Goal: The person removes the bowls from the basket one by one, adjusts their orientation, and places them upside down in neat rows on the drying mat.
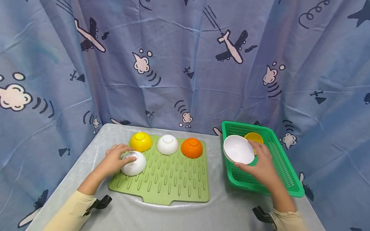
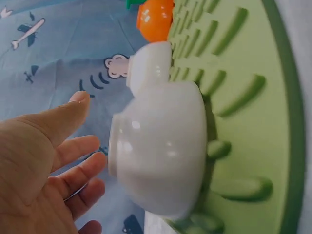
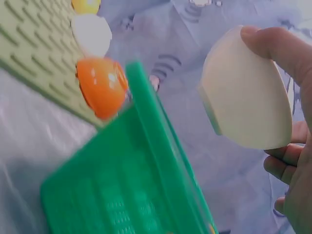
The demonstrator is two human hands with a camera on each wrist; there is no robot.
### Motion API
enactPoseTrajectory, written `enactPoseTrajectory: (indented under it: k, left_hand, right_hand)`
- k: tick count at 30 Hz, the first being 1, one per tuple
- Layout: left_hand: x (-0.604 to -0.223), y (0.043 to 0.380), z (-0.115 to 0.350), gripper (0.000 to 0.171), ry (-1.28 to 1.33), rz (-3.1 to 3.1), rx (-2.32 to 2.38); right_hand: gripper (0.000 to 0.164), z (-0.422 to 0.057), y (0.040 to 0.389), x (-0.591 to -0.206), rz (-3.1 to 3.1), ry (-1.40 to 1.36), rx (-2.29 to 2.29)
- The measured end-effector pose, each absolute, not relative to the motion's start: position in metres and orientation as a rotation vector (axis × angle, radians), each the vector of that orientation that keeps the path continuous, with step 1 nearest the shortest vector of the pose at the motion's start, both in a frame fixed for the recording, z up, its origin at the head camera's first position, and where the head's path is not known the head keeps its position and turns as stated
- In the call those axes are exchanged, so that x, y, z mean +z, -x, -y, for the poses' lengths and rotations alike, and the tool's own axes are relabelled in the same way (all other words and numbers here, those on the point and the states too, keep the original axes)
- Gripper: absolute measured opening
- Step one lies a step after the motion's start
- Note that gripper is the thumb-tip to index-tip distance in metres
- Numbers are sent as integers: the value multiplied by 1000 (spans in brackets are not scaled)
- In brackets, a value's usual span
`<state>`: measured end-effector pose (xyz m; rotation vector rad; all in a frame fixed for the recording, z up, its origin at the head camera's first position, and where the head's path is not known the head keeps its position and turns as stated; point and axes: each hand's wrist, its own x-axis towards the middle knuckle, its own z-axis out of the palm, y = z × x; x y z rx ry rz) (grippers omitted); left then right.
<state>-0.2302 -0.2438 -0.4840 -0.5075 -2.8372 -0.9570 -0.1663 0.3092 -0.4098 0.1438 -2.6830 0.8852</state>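
My right hand (image 1: 261,163) grips a white bowl (image 1: 238,149) by its rim, thumb on one side and fingers on the other. The bowl hangs tilted over the left part of the green basket (image 1: 289,173), its inside showing in the head view. Over at the left, my left hand (image 2: 53,161) is beside an upside-down white bowl (image 2: 161,146), fingers loosely spread and a gap showing to the bowl's foot. That bowl rests on the green drying mat (image 1: 173,179). Behind it on the mat sit upside-down yellow (image 1: 140,141), white (image 1: 167,144) and orange (image 1: 192,148) bowls.
Inside the basket lies a yellow bowl (image 1: 254,138), partly hidden by the held bowl and my hand. Basket and mat stand on a grey-white covered table (image 1: 185,218). A blue patterned curtain (image 1: 173,64) hangs around the table's back and sides.
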Motion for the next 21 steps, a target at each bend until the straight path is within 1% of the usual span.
enactPoseTrajectory:
  k: [6, 12, 18, 21]
  left_hand:
    - [-475, 224, 225, 50, 534, 2809, -1015]
    - [-464, 212, 193, 47, 632, 2754, -1039]
    - [-455, 188, 162, 50, 794, 2723, -956]
    - [-453, 177, 148, 52, 856, 2711, -1035]
  right_hand:
    - [102, -277, 162, -422, 2638, -300, 886]
    - [107, -244, 157, -434, 2606, -479, 904]
    - [112, -221, 152, -442, 2539, -664, 909]
    - [114, -213, 149, -446, 2527, -723, 915]
